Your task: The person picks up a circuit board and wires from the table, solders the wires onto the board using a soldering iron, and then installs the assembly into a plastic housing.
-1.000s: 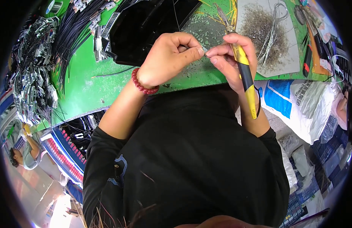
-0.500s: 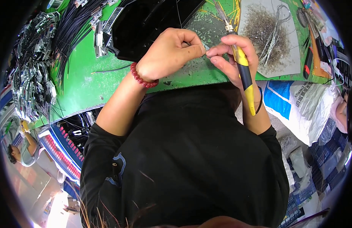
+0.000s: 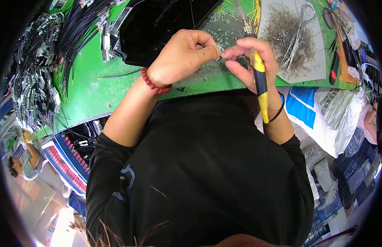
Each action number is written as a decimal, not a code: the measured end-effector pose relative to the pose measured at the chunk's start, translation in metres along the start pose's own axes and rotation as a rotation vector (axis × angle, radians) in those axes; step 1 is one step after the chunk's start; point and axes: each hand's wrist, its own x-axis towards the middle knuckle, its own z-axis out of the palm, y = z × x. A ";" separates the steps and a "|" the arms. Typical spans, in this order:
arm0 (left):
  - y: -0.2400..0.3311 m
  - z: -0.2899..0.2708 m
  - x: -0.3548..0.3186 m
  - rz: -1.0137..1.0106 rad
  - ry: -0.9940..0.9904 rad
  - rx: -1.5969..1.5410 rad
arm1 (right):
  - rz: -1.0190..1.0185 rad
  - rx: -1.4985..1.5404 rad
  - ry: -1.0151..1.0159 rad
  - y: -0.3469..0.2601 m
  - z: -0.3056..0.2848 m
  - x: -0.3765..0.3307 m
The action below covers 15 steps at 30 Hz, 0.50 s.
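Note:
My left hand [image 3: 186,52], with a red bead bracelet [image 3: 153,83] at its wrist, is closed in a pinch above the green table. A small pale part [image 3: 220,48] shows at its fingertips, mostly hidden, its kind too small to make out. Close beside it is my right hand [image 3: 257,61], holding a yellow and black soldering iron [image 3: 259,78] across the palm, tip pointing away and cable hanging by the wrist. My right thumb and forefinger are apart, while another right fingertip is at or very near the small part.
Around my hands spreads the green table [image 3: 90,96]. A black tray [image 3: 158,29] lies beyond my left hand. Solder wire [image 3: 296,45] rests on a stained grey board [image 3: 318,66] at right. Bundled metal connectors [image 3: 34,78] and black cables [image 3: 77,39] lie left. Another person [image 3: 28,162] is at far left.
My right thumb has moved away from my left fingertips. The soldering iron's rear end has swung slightly left in my right hand. My left hand has barely shifted.

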 end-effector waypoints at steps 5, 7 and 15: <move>-0.001 0.002 0.001 0.007 0.016 0.021 | -0.023 -0.003 0.091 0.003 0.007 -0.001; -0.001 0.003 0.001 0.010 0.024 0.031 | -0.091 -0.077 0.127 0.004 0.009 -0.001; 0.002 0.002 -0.001 -0.023 0.041 0.019 | -0.034 0.037 0.057 0.006 0.004 -0.001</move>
